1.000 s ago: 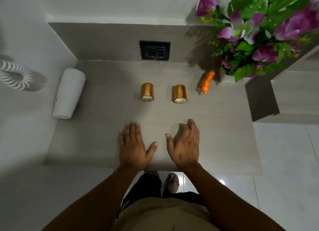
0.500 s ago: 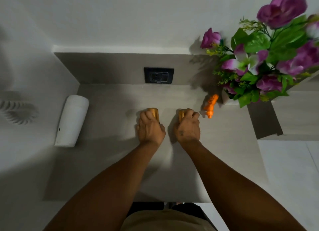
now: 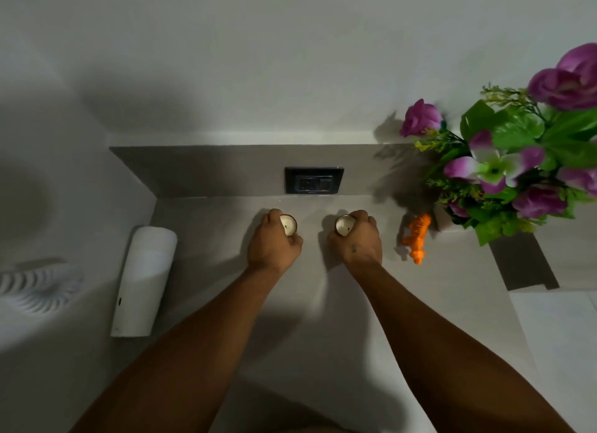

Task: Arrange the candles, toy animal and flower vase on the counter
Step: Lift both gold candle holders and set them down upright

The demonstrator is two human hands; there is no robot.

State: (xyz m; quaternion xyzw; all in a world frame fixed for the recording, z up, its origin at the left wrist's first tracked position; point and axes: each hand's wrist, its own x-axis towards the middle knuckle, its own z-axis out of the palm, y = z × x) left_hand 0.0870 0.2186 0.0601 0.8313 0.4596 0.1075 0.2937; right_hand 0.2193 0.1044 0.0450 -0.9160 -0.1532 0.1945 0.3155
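Observation:
Each of my hands grips one candle near the back of the grey counter. My left hand is closed around the left candle, whose white wax top shows above my fingers. My right hand is closed around the right candle, its wax top showing too. An orange toy animal lies on the counter just right of my right hand. Behind it, at the counter's right end, stands the flower vase, mostly hidden by its purple flowers and green leaves.
A black wall socket sits in the backsplash straight behind the candles. A white cylindrical holder lies at the counter's left end, with a white coiled cord further left. A raised step borders the counter on the right.
My hands moved from resting flat near the front edge to the two candles, closed on them and carried them further back toward the socket. The candles now show their wax tops.

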